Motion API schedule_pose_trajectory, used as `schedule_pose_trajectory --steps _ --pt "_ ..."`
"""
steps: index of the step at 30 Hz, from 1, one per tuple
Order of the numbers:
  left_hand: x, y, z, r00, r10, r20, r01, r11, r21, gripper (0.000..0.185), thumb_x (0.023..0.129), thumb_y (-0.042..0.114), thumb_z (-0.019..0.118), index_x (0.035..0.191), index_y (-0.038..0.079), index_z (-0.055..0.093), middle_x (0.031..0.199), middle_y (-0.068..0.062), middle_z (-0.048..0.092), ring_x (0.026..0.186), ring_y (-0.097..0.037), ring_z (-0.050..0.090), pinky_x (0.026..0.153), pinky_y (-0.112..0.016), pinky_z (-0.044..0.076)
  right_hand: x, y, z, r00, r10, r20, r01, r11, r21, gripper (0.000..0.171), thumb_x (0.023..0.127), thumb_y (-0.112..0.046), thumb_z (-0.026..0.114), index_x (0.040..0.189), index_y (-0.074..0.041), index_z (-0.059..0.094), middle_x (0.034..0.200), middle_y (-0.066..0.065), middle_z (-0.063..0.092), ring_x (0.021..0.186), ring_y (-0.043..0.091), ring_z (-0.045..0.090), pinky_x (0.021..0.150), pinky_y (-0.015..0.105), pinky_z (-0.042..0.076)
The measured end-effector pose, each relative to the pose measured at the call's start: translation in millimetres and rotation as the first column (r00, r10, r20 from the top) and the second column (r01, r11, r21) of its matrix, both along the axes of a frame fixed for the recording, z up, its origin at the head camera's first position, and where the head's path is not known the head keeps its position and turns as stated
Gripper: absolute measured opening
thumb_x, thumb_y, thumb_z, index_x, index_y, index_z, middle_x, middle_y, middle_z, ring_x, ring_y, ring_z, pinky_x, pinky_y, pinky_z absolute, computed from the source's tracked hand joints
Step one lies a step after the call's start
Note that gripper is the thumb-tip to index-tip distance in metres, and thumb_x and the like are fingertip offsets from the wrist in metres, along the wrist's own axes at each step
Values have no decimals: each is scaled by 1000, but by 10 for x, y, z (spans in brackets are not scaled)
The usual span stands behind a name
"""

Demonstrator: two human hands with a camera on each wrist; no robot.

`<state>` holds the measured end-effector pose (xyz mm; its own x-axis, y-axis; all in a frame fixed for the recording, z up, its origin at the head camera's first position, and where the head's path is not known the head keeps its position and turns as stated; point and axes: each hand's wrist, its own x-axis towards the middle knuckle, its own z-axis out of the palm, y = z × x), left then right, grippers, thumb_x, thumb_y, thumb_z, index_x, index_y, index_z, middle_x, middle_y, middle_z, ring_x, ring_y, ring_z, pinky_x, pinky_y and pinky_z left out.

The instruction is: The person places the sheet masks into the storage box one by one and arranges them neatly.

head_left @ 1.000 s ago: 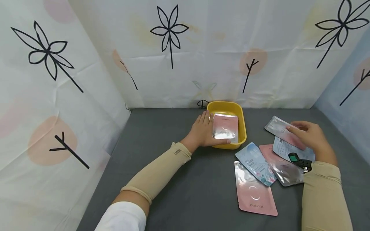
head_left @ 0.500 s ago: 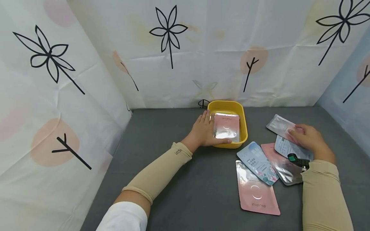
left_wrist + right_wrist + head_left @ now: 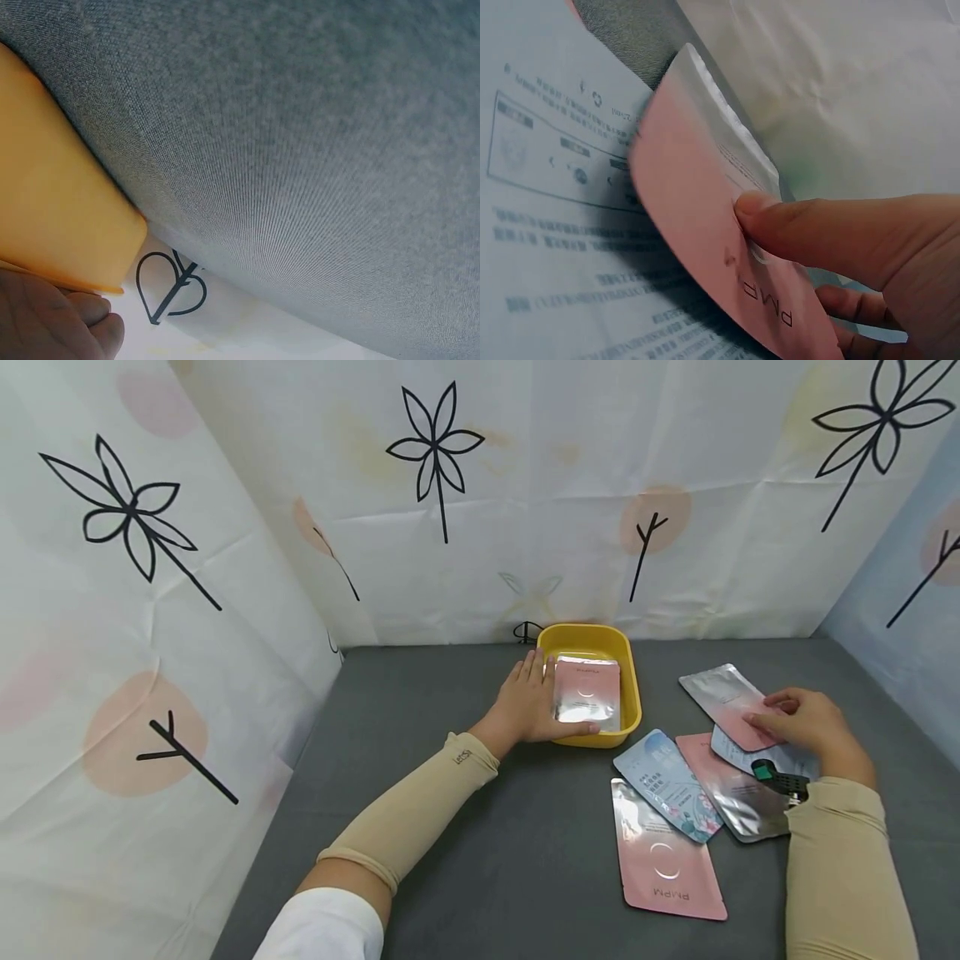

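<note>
My left hand (image 3: 534, 700) lies flat against the left side of a yellow tub (image 3: 634, 693), fingers straight and thumb along its front rim. The left wrist view shows the tub wall (image 3: 52, 202) with fingertips (image 3: 90, 319) at its edge. A pink-and-silver sachet (image 3: 587, 693) lies inside the tub. On the right, my right hand (image 3: 761, 714) pinches another pink-and-silver sachet (image 3: 722, 697) by its pink end. In the right wrist view the thumb (image 3: 780, 221) presses on top of that sachet (image 3: 697, 232), with the fingers underneath.
Loose sachets lie on the grey cloth (image 3: 480, 827): a pale printed one (image 3: 547, 225) under the held one, a blue one (image 3: 663, 785), a pink-and-silver one (image 3: 731, 793) and a pink one (image 3: 663, 864) nearest me. Patterned sheets wall in the left, back and right.
My right hand has taken the pink-and-silver sachet between thumb and fingers and drawn it slightly left, over the pale one. The left hand and tub have not moved.
</note>
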<state>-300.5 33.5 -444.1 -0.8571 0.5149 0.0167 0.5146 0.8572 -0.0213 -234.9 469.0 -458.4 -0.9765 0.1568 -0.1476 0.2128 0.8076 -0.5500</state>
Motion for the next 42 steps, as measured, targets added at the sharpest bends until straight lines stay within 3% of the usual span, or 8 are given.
schedule_pose_trajectory --steps 10,14,18,24,27,33,37,42 --pt "-4 3 -5 1000 3 0 -3 1000 12 135 81 101 37 170 1 15 178 -22 13 167 -33 14 135 -47 19 27 -24 95 996 74 -41 -77 992 -96 66 106 -44 63 145 9 50 146 45 40 129 63 39 96 75 41" --pt "-14 4 -3 1000 3 7 -3 1000 14 137 81 102 36 170 0 13 178 -22 12 167 -33 13 135 -47 19 32 -92 201 993 105 -58 -110 988 -106 62 108 -40 60 146 8 52 145 43 42 123 57 45 80 46 57" --pt "-11 2 1 1000 1 6 -1 1000 21 137 81 101 36 169 0 14 177 -22 13 167 -33 14 135 -47 19 38 -183 301 991 98 -95 -109 986 -123 61 109 -39 59 147 8 53 145 42 45 119 55 54 65 22 53" --pt "-4 2 -9 1000 5 7 -5 1000 20 137 81 102 37 170 0 13 178 -22 14 167 -33 14 135 -47 19 61 -312 446 982 82 -167 -103 988 -118 59 109 -40 58 144 7 58 144 40 50 121 59 57 68 29 54" --pt "3 0 -7 1000 4 7 -4 1000 23 136 81 101 38 170 0 13 178 -21 14 167 -33 14 135 -47 19 79 -396 539 974 60 -218 -85 990 -108 57 108 -41 59 142 4 62 143 36 53 109 43 67 66 24 53" --pt "-3 5 -13 1000 1 13 -2 999 34 136 81 100 39 170 1 12 178 -21 12 167 -33 13 135 -47 18 140 -597 739 926 6 -376 -72 984 -161 49 106 -36 66 139 0 67 127 2 63 80 -16 56 63 11 52" --pt "-19 8 -26 1000 5 23 -5 1000 31 136 81 101 38 170 2 10 178 -20 10 167 -32 11 135 -47 17 187 -752 846 881 -30 -471 -95 967 -238 45 103 -28 71 140 -2 67 113 -31 53 87 -24 56 68 2 49" --pt "-22 11 -27 1000 6 20 -6 1000 28 137 81 102 37 170 2 10 178 -21 10 167 -32 10 135 -48 18 179 -927 880 829 -45 -557 -160 936 -313 39 101 -16 74 137 -2 70 115 -34 57 92 -20 61 73 2 50"
